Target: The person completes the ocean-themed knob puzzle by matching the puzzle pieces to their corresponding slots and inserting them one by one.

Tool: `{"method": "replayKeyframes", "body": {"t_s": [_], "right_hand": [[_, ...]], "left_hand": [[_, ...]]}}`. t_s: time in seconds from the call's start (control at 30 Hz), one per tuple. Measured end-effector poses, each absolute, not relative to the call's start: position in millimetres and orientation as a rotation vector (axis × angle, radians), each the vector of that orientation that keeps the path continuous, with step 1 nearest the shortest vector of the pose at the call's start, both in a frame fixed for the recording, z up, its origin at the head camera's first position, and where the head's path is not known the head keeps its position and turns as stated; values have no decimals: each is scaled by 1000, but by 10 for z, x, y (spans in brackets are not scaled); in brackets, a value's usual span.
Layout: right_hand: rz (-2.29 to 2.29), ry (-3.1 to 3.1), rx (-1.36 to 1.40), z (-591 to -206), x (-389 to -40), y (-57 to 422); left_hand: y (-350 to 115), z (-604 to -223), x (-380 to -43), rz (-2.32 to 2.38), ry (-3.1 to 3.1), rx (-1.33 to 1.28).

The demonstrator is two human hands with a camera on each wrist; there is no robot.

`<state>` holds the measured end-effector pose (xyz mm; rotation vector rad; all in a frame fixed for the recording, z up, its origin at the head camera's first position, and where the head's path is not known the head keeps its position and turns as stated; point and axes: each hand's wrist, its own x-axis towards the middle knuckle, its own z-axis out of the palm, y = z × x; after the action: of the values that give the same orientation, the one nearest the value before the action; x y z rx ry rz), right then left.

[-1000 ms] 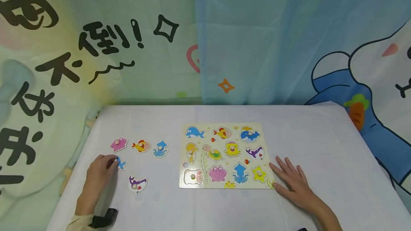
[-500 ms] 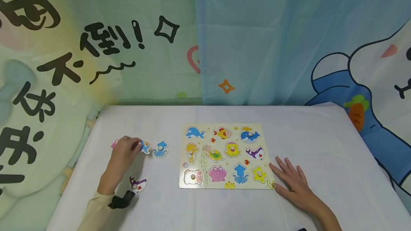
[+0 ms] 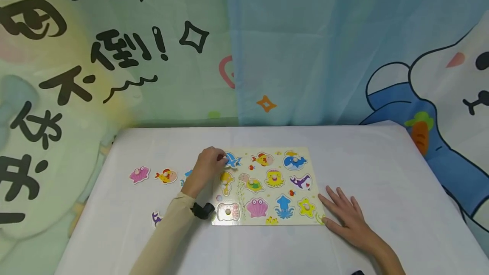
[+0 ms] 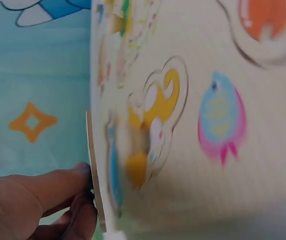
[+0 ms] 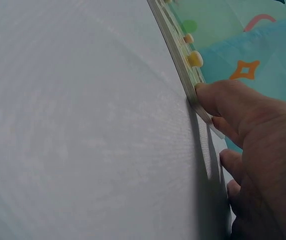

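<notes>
My left hand (image 3: 206, 166) pinches a blue whale puzzle piece (image 3: 234, 162) over the top-left corner of the puzzle board (image 3: 244, 220). From the left wrist, the thumb and curled fingers (image 4: 58, 187) grip the piece's thin wooden edge (image 4: 97, 195), close over the board's printed face. My right hand (image 3: 349, 215) lies with spread fingers at the board's right edge. In the right wrist view, its thumb (image 5: 217, 95) touches the board's side, below a yellow knob (image 5: 195, 59). Several knobbed sea-animal pieces, including a yellow octopus (image 3: 274, 178) and a star (image 3: 306, 208), sit in the board.
Loose on the white tablecloth (image 3: 95, 224) at the left are a pink shell piece (image 3: 139, 175) and a red-yellow fish piece (image 3: 166, 176). A blue squid piece (image 3: 187, 175) and a purple piece (image 3: 156, 217) are partly hidden by the left arm. A printed curtain (image 3: 290, 46) hangs behind.
My left hand has picked the blue whale piece off the cloth and carried it right, past the other loose pieces, to the board's top-left corner. The right hand has stayed at the board's edge.
</notes>
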<state>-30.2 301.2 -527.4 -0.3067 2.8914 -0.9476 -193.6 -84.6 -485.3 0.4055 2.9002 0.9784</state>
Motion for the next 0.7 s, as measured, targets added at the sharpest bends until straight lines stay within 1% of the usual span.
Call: {"method": "replayKeyframes", "body": {"t_s": [0.17, 0.37, 0.6, 0.7], "right_hand": [[-937, 2886, -306, -5288, -296, 2998], [-931, 2884, -295, -5257, -297, 3005], [-924, 2911, -322, -5265, -293, 3015], [-923, 2903, -315, -5276, -300, 3009]], "left_hand": [[-716, -4939, -2008, 1010, 2868, 369], [-664, -4952, -2058, 981, 2873, 338], [-619, -4971, -2071, 832, 2898, 373], [-596, -4971, -2075, 784, 2904, 341]]}}
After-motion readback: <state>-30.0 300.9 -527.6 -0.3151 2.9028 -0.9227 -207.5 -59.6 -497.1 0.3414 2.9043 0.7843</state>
